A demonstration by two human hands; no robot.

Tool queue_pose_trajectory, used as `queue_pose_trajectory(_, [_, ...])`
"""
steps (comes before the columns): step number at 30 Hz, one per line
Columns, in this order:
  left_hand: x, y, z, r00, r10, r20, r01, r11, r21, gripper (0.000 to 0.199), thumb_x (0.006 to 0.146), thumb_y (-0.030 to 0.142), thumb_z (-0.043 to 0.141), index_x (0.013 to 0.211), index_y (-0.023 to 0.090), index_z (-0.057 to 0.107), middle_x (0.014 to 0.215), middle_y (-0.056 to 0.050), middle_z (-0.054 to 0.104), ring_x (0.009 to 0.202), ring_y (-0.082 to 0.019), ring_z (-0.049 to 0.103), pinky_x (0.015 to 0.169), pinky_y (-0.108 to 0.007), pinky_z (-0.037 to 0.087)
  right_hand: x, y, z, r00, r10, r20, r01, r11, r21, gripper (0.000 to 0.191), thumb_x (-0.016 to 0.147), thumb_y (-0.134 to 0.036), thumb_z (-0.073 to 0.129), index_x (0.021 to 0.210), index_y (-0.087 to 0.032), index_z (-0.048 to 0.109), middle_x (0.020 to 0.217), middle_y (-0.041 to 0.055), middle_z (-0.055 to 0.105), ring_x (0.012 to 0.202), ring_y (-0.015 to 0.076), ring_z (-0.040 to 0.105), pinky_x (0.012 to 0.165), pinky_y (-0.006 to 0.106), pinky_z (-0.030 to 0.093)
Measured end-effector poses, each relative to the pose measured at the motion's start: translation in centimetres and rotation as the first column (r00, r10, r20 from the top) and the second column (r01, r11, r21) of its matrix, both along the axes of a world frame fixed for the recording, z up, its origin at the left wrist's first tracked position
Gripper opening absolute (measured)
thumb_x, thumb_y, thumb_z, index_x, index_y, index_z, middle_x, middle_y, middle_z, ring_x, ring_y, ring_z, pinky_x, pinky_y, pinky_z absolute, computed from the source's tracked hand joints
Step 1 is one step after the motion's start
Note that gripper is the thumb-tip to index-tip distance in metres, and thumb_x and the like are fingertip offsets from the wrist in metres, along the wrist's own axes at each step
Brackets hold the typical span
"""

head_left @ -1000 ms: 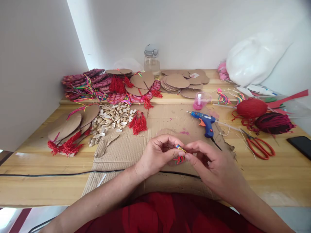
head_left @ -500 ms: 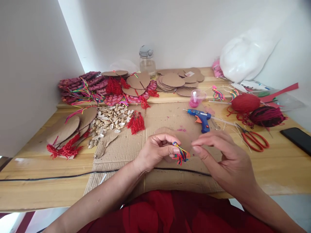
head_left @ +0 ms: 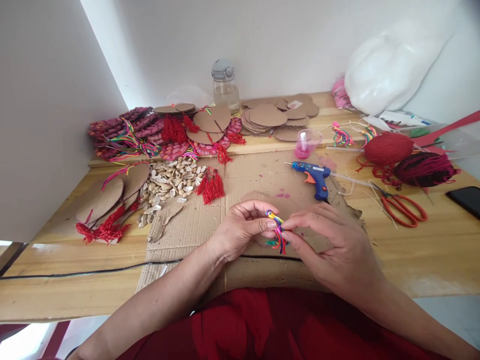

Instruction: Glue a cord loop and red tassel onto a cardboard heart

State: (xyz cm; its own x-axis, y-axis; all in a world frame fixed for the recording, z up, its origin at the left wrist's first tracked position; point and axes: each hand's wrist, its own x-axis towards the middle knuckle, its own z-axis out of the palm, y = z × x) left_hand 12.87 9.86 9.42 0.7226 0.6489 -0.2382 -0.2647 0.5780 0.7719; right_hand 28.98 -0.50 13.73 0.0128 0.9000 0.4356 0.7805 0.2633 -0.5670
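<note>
Between the thumb and fingers of my left hand is a small multicoloured cord tassel, its looped end up and its loose strands hanging down. My right hand pinches at the tassel's right side, thumb and forefinger closed on its strands. Both hands are over the cardboard sheet. Beyond my right hand lies a blue glue gun, its nozzle to the left. Red-handled scissors rest to the right of it.
Peanut shells and a red tassel lie left of centre. Cardboard discs, a bottle and a pink cup stand behind. Red yarn is at right. A black cable crosses the front.
My right hand has moved left and closed on the tassel's strands. The tassel's strands have shifted in my left hand. The view has turned slightly, so the items at the right appear further right.
</note>
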Motion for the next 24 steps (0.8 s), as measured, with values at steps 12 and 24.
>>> queue_pose_trajectory(12, [-0.2,0.2,-1.0,0.999,-0.020,0.036,0.017,0.996,0.089,0.031,0.069,0.019,0.091,0.097,0.017,0.078,0.080,-0.002,0.076,0.063,-0.007,0.068,0.062,-0.016,0.057,-0.1,0.7,-0.6,0.997,-0.061,0.045,0.060,0.998,0.011,0.009,0.088,-0.017,0.065,0.085,-0.022,0.071,0.079,0.0017,0.075,0.078,0.0202,0.064,0.076,0.035,0.048])
queue_pose_trajectory(24, [-0.4,0.2,-0.3,0.995,0.026,-0.099,0.023,0.888,0.460,0.022,0.074,0.028,0.087,0.086,0.014,0.077,0.093,-0.006,0.073,0.086,-0.014,0.067,0.079,-0.023,0.056,1.2,2.5,-0.7,0.823,-0.121,-0.555,-0.287,0.755,-0.590,0.014,0.081,-0.030,0.054,0.069,-0.022,0.058,0.066,-0.0025,0.052,0.063,0.0155,0.047,0.059,0.030,0.035])
